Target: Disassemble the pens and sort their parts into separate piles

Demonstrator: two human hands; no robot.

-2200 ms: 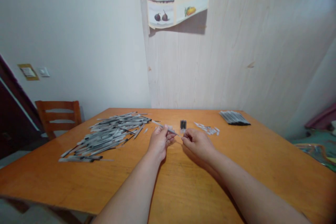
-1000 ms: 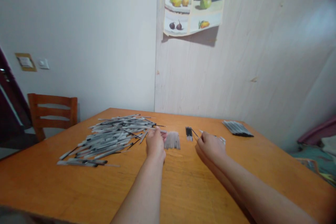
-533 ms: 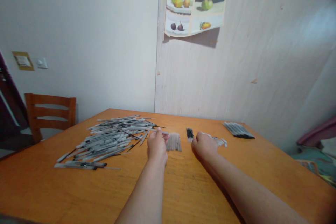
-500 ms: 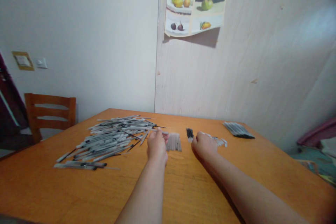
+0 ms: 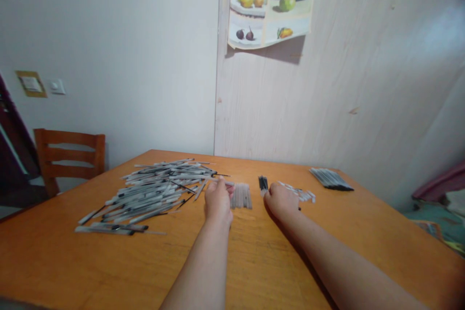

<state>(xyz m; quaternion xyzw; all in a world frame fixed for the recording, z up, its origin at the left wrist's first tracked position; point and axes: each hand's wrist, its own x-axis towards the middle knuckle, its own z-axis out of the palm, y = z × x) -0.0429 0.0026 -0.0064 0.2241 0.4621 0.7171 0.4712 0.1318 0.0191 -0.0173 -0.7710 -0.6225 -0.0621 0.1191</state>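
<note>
My left hand (image 5: 218,199) is closed on a pale pen barrel (image 5: 228,183) that sticks out past the fingers to the right. Just right of that hand lies a neat row of translucent pen barrels (image 5: 241,196). My right hand (image 5: 281,199) rests on the table, knuckles up and fingers curled under, so whatever it grips is hidden. Its fingertips are beside a small row of black-tipped pen parts (image 5: 263,183). Behind it lie several loose small white caps (image 5: 307,196). A large heap of pens and pen parts (image 5: 156,191) spreads to the left of my left hand.
On the wooden table (image 5: 232,271), a bundle of pens with black ends (image 5: 331,179) lies at the far right. A wooden chair (image 5: 70,155) stands beyond the left edge. Behind the table is a wall with a fruit picture sheet (image 5: 269,14).
My right hand has shifted very slightly, and a small dark tip now shows at its right side. My left hand stays almost still with the pen barrel. The view has tilted slightly.
</note>
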